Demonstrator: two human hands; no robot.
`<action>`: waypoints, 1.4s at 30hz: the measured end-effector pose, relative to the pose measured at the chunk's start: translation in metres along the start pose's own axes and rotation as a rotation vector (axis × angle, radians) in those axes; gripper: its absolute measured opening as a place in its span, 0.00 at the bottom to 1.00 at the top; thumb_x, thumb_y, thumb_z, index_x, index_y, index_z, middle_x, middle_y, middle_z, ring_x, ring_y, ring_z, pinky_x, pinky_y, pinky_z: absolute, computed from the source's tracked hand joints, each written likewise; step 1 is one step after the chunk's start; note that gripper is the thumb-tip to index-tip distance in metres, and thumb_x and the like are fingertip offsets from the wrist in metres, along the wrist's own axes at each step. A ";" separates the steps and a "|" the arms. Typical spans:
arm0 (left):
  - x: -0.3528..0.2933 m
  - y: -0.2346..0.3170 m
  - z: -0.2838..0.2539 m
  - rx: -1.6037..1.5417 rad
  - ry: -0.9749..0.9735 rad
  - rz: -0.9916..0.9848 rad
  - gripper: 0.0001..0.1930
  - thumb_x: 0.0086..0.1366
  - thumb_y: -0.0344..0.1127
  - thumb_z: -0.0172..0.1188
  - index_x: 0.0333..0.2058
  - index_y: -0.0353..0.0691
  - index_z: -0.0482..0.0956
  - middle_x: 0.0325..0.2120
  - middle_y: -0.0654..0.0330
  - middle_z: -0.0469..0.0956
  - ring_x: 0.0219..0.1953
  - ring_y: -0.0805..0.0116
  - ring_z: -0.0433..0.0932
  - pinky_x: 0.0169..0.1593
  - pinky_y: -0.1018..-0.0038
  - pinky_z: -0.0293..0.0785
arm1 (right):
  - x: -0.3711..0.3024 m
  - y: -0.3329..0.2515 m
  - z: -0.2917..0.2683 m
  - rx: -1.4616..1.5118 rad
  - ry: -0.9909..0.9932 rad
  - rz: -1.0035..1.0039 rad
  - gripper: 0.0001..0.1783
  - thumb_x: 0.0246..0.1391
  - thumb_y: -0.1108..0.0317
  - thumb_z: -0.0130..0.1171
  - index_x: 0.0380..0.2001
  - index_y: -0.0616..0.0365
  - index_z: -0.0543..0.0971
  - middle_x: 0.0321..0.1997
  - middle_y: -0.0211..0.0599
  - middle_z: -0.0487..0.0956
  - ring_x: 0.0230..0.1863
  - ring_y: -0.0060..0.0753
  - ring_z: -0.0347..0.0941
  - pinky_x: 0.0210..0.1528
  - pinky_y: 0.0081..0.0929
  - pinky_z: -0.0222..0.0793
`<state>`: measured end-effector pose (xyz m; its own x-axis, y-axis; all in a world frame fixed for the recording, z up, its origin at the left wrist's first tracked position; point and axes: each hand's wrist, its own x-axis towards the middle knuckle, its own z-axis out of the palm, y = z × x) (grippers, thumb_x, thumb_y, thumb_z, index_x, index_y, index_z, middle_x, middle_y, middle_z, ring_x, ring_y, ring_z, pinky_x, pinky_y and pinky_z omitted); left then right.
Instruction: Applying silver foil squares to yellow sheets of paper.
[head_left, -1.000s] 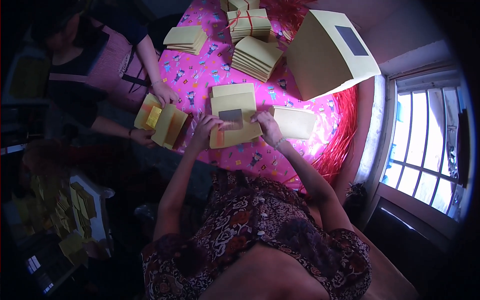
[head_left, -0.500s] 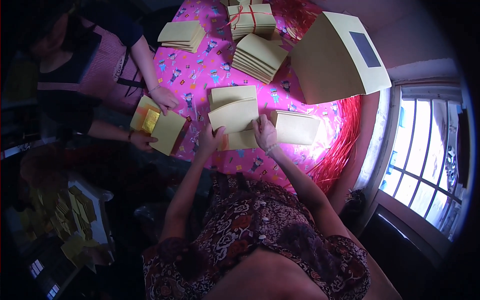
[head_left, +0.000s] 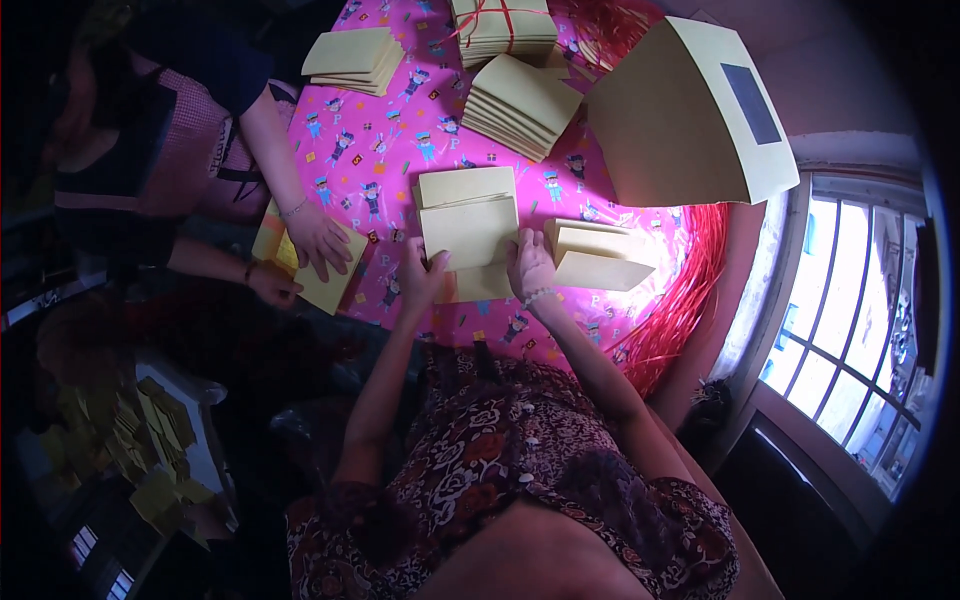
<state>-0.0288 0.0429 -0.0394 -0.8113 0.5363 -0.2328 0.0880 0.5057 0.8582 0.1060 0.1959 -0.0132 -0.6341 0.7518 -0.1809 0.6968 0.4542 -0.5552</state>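
Note:
In front of me a pale yellow paper sheet [head_left: 470,232] is folded over and lies on more sheets of the same paper. My left hand [head_left: 424,275] pinches its left edge, thumb on top and fingers at the side. At the opposite edge, my right hand [head_left: 531,266] grips the paper, its fingers close together and partly hidden. Below the fold, the lower paper [head_left: 482,283] shows a small orange patch near my left thumb. Just right of my right hand lies a small pile of folded paper [head_left: 603,268], its top leaf standing partly open.
A pink patterned tablecloth [head_left: 385,235] covers the table. Folded paper stacks [head_left: 522,107] stand at the back, one tied with red string [head_left: 505,15]. A big paper stack [head_left: 660,120] and red strands [head_left: 690,290] are at right. At left a co-worker's hands [head_left: 318,240] press a gold-patched sheet.
The sheet between my hands has come down flatter. The top leaf of the right pile now gapes open. The co-worker's upper hand has moved down onto their sheet.

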 end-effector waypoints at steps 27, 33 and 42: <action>-0.008 0.025 0.011 0.005 0.195 -0.041 0.22 0.50 0.35 0.66 0.40 0.38 0.65 0.25 0.58 0.71 0.28 0.62 0.72 0.33 0.68 0.68 | 0.019 -0.001 0.009 -0.153 -0.086 0.103 0.17 0.52 0.58 0.54 0.35 0.63 0.69 0.37 0.54 0.74 0.40 0.54 0.71 0.43 0.45 0.68; -0.012 0.020 0.019 0.444 0.136 0.252 0.11 0.54 0.33 0.60 0.32 0.38 0.68 0.29 0.52 0.69 0.34 0.50 0.72 0.36 0.58 0.67 | 0.019 -0.007 0.009 -0.199 -0.066 0.064 0.17 0.52 0.58 0.53 0.35 0.63 0.70 0.36 0.52 0.75 0.41 0.52 0.72 0.43 0.44 0.69; -0.023 0.048 0.026 0.550 -0.014 0.254 0.23 0.53 0.43 0.62 0.41 0.33 0.66 0.38 0.46 0.66 0.42 0.47 0.69 0.44 0.58 0.67 | 0.014 -0.013 0.001 -0.266 0.089 -0.043 0.17 0.50 0.58 0.56 0.35 0.59 0.67 0.35 0.43 0.72 0.40 0.43 0.71 0.37 0.36 0.73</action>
<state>0.0090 0.0723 -0.0048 -0.7183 0.6931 -0.0608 0.5671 0.6339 0.5259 0.0874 0.2002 -0.0097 -0.6410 0.7630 -0.0835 0.7410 0.5869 -0.3263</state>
